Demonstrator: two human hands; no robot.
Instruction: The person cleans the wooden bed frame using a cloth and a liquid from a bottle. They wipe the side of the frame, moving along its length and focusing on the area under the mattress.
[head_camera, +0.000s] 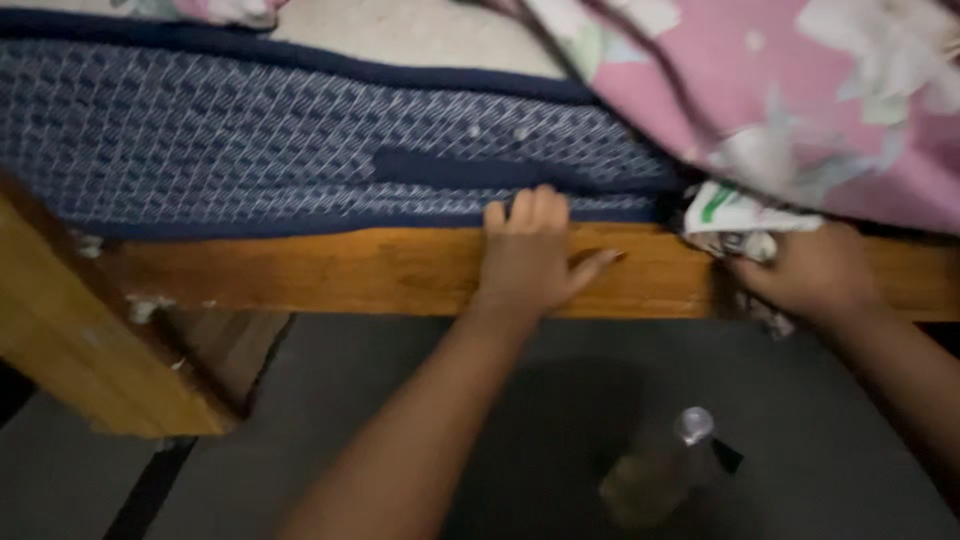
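Observation:
My left hand (535, 255) rests against the wooden bed rail (330, 272), its fingers hooked up under the lower edge of the blue patterned mattress (250, 140). My right hand (805, 272) grips a bunch of white printed cloth (735, 215) where it tucks between mattress and rail. A pink floral sheet (790, 90) hangs over the mattress at the upper right, above that hand.
A clear bottle (665, 465) with yellowish liquid stands on the grey floor (340, 400) between my forearms. A wooden bed post (80, 330) juts out at the left. The mattress has a dark handle strap (450, 168).

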